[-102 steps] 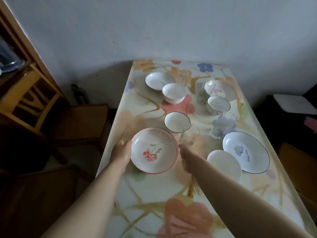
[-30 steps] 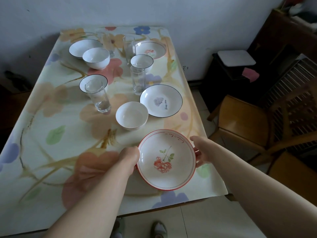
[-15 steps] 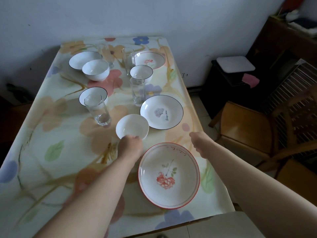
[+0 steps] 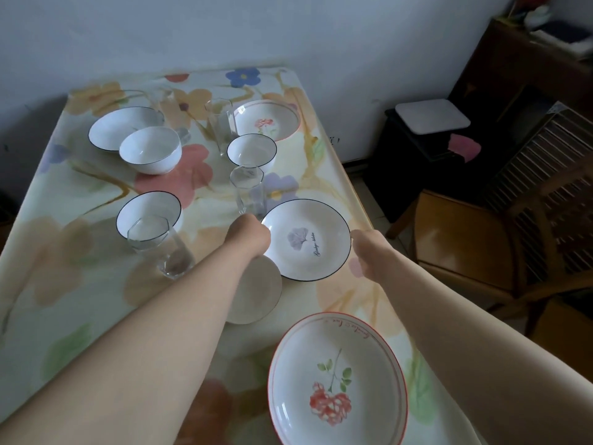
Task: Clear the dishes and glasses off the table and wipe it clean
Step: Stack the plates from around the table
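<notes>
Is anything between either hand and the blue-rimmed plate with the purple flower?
Nothing visible. The left hand and right hand sit at opposite edges of the blue-rimmed plate; a glass stands just beyond the left hand, not between.

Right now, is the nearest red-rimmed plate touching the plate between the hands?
Apart. The head view shows bare tablecloth between the red-rimmed plate and the black-rimmed plate.

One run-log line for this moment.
step: clearing dishes | left hand: at left rim of dark-rimmed white purple-flower plate | right hand: at its right rim | grip: not visible | red-rimmed white plate: resting at near table edge
</notes>
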A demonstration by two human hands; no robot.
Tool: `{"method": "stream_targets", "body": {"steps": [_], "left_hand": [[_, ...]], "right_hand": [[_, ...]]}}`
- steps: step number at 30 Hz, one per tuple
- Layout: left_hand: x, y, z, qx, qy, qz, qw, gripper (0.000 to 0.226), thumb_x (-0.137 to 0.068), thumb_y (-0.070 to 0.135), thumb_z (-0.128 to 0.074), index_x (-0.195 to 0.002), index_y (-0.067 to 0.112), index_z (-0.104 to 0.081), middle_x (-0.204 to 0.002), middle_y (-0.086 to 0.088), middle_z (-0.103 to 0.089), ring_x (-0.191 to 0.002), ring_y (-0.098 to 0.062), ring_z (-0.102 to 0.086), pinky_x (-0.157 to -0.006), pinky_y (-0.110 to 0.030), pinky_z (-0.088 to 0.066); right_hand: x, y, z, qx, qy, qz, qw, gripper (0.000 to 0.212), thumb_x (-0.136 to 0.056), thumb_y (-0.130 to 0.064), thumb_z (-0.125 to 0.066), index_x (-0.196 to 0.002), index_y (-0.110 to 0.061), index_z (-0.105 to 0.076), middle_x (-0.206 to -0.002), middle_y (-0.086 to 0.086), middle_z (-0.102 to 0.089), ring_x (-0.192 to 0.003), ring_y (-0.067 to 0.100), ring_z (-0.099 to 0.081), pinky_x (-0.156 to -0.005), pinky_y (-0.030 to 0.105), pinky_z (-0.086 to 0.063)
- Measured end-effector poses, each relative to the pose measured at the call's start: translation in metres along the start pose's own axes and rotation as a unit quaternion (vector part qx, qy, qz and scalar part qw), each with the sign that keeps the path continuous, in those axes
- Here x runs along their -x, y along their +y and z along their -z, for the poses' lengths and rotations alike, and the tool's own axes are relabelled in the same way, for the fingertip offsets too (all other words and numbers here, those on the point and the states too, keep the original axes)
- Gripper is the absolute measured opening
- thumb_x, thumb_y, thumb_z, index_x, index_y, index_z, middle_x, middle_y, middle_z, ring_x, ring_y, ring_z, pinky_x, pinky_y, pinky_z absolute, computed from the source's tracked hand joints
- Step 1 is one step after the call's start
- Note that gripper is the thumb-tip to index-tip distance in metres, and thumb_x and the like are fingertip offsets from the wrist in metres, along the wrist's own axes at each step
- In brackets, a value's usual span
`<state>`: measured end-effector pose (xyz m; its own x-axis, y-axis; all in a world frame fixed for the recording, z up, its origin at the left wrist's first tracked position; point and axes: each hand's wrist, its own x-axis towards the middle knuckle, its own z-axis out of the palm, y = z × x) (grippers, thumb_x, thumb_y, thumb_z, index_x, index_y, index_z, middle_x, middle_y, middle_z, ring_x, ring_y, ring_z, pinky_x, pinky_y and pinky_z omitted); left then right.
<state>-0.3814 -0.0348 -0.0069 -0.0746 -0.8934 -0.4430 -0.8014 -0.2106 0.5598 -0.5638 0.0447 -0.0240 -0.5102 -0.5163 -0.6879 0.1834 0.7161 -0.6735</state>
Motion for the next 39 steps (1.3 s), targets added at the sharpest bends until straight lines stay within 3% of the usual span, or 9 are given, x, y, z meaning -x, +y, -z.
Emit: {"method": "stream_targets", "body": {"steps": [4, 9, 11, 12, 14, 19, 25, 31, 39], "left_hand": [[-0.022, 0.0, -0.008, -0.071, -0.021, -0.01, 0.997, 0.015, -0.095, 0.005, -0.039, -0.085, 0.002, -0.049, -0.112, -0.024, -0.058, -0.076, -0.027, -0.044, -0.065, -0.029, -0.036], [-0.033, -0.001, -0.018, -0.116, -0.04, -0.009, 0.992, 0.011, -0.095, 0.006, -0.039, -0.102, 0.003, -0.048, -0.094, -0.013, -0.048, -0.079, -0.029, -0.045, -0.055, -0.028, -0.033], [-0.033, 0.0, -0.018, -0.113, -0.037, -0.009, 0.993, 0.017, -0.096, 0.007, -0.04, -0.109, 0.0, -0.049, -0.096, -0.013, -0.048, -0.08, -0.029, -0.046, -0.059, -0.028, -0.035], [-0.033, 0.0, -0.018, -0.102, -0.034, -0.007, 0.994, 0.021, -0.095, 0.007, -0.04, -0.112, 0.0, -0.049, -0.099, -0.014, -0.049, -0.081, -0.029, -0.046, -0.061, -0.028, -0.035], [-0.028, 0.003, -0.018, -0.084, -0.022, -0.009, 0.996, 0.026, -0.095, 0.007, -0.038, -0.118, 0.0, -0.048, -0.109, -0.015, -0.052, -0.085, -0.029, -0.046, -0.067, -0.029, -0.037], [-0.004, 0.021, -0.015, -0.043, 0.029, -0.035, 0.998, 0.032, -0.095, 0.006, -0.037, -0.122, -0.005, -0.048, -0.126, -0.02, -0.053, -0.097, -0.035, -0.053, -0.067, -0.03, -0.035], [0.051, 0.038, -0.009, -0.017, 0.08, -0.073, 0.994, 0.038, -0.091, 0.002, -0.037, -0.125, -0.01, -0.048, -0.128, -0.025, -0.054, -0.118, -0.037, -0.052, -0.073, -0.039, -0.046], [0.104, 0.016, -0.021, -0.023, 0.133, -0.083, 0.987, 0.014, -0.087, 0.007, -0.044, -0.087, 0.003, -0.057, -0.102, -0.019, -0.064, -0.084, -0.036, -0.052, -0.066, -0.031, -0.038], [0.16, -0.044, -0.05, 0.005, 0.136, -0.038, 0.99, 0.02, -0.081, -0.003, -0.046, -0.083, 0.017, -0.05, -0.083, -0.003, -0.044, -0.075, -0.021, -0.032, -0.068, -0.028, -0.029]], "right_hand": [[-0.02, -0.003, -0.011, -0.026, 0.004, -0.015, 1.0, 0.017, -0.091, -0.011, -0.038, -0.074, -0.014, -0.043, -0.086, 0.003, -0.035, -0.083, 0.023, -0.028, -0.084, 0.032, -0.033], [-0.043, 0.005, -0.02, -0.103, -0.011, -0.021, 0.994, 0.01, -0.084, -0.013, -0.041, -0.084, -0.004, -0.044, -0.095, -0.001, -0.044, -0.089, 0.015, -0.031, -0.072, 0.035, -0.022], [-0.042, 0.007, -0.02, -0.139, -0.005, -0.015, 0.99, 0.025, -0.09, -0.009, -0.042, -0.105, 0.007, -0.055, -0.111, -0.002, -0.054, -0.126, 0.023, -0.036, -0.094, 0.04, -0.049], [-0.041, 0.007, -0.019, -0.154, -0.007, -0.018, 0.988, 0.027, -0.093, -0.007, -0.042, -0.111, 0.009, -0.054, -0.106, -0.001, -0.059, -0.1, 0.024, -0.062, -0.087, 0.033, -0.049], [-0.035, 0.005, -0.015, -0.172, -0.006, -0.015, 0.985, 0.021, -0.095, -0.007, -0.045, -0.11, 0.002, -0.057, -0.087, 0.0, -0.055, -0.087, 0.02, -0.056, -0.076, 0.03, -0.046], [-0.021, -0.007, 0.008, -0.186, 0.03, 0.02, 0.982, 0.011, -0.098, -0.012, -0.044, -0.104, -0.006, -0.05, -0.087, 0.003, -0.052, -0.098, 0.026, -0.059, -0.097, 0.04, -0.047], [0.014, -0.006, 0.047, -0.205, 0.002, 0.041, 0.978, 0.017, -0.093, -0.006, -0.041, -0.092, -0.005, -0.058, -0.091, 0.013, -0.055, -0.079, 0.026, -0.052, -0.07, 0.036, -0.043], [0.05, 0.031, 0.074, -0.154, -0.008, 0.026, 0.988, 0.017, -0.096, -0.011, -0.042, -0.098, -0.004, -0.057, -0.097, 0.011, -0.062, -0.095, 0.029, -0.063, -0.093, 0.046, -0.05], [0.08, 0.085, 0.083, -0.064, -0.054, -0.011, 0.996, 0.024, -0.098, -0.013, -0.042, -0.119, -0.007, -0.051, -0.095, 0.01, -0.058, -0.076, 0.025, -0.057, -0.071, 0.038, -0.049]]}}
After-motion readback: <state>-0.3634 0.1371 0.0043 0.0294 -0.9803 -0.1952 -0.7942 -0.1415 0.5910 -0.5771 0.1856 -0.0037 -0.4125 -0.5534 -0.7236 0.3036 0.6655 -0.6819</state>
